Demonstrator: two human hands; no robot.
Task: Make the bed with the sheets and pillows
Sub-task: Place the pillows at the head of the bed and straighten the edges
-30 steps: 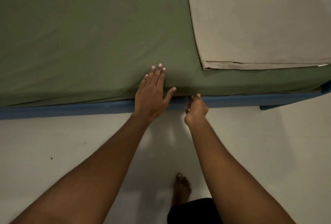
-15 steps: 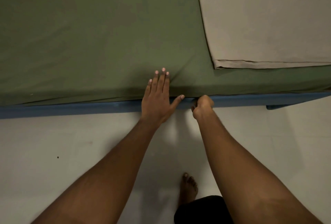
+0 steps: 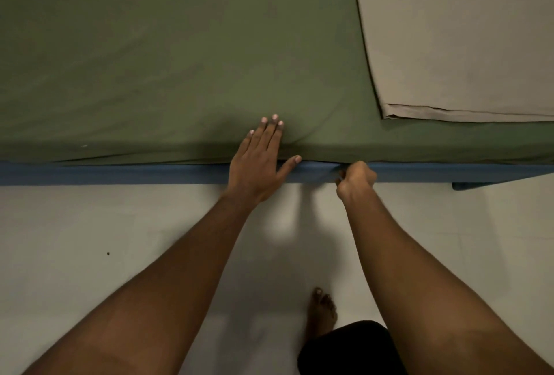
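Observation:
A green sheet (image 3: pixel 168 53) covers the mattress and fills the upper part of the view. Its near edge meets the blue bed base (image 3: pixel 105 173). My left hand (image 3: pixel 259 161) lies flat with straight fingers on the sheet at the mattress edge, thumb along the seam. Just to its right, my right hand (image 3: pixel 356 179) is curled at the seam between mattress and base; its fingertips are hidden, apparently pinching the sheet's hem. A folded beige sheet (image 3: pixel 458 35) lies on the bed at the upper right.
Pale floor (image 3: pixel 90 239) runs along the near side of the bed. My bare foot (image 3: pixel 322 314) stands on it below my right arm. A blue bed leg (image 3: pixel 467 185) shows at the right.
The view has shifted slightly, so the bed and beige sheet sit further right. My right hand has pressed closer into the seam under the mattress. My left hand stays flat on the sheet.

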